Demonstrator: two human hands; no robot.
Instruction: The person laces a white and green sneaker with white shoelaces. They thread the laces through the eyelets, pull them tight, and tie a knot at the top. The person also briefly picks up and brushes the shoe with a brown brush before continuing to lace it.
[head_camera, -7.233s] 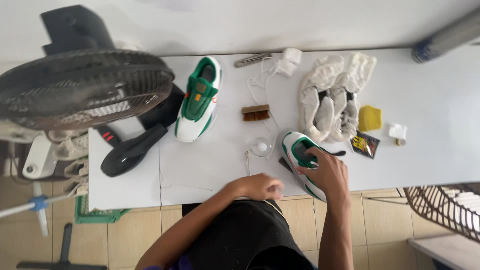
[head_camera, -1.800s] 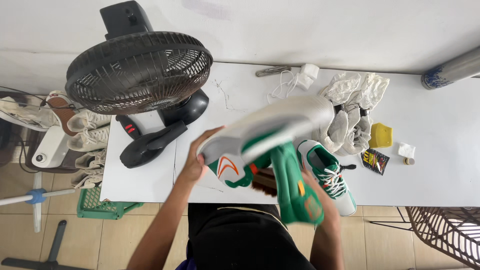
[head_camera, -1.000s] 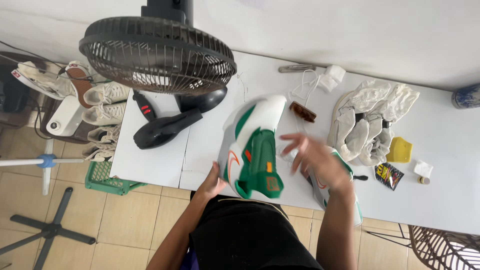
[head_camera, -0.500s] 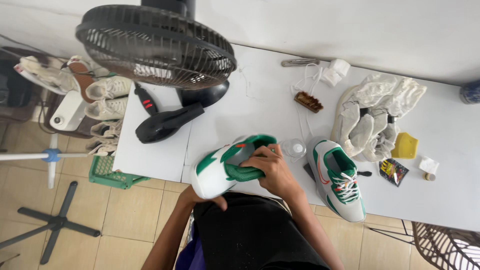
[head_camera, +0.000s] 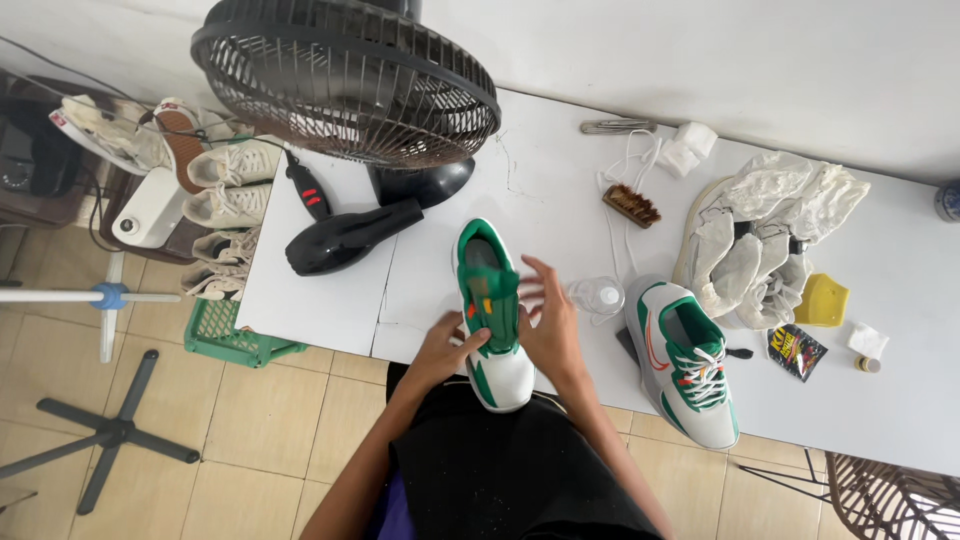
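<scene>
We held the unlaced green-and-white sneaker (head_camera: 492, 315) at the white worktop's (head_camera: 560, 210) near edge: left hand (head_camera: 447, 345) clamped on its side, right hand (head_camera: 548, 325) open against it.

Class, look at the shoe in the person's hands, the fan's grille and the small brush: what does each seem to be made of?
Green-and-white sneaker: probably synthetic, smooth matte panels. Fan grille: thin dark wires, likely painted metal. Brush: brown block, apparently wood, with bristles.
</scene>
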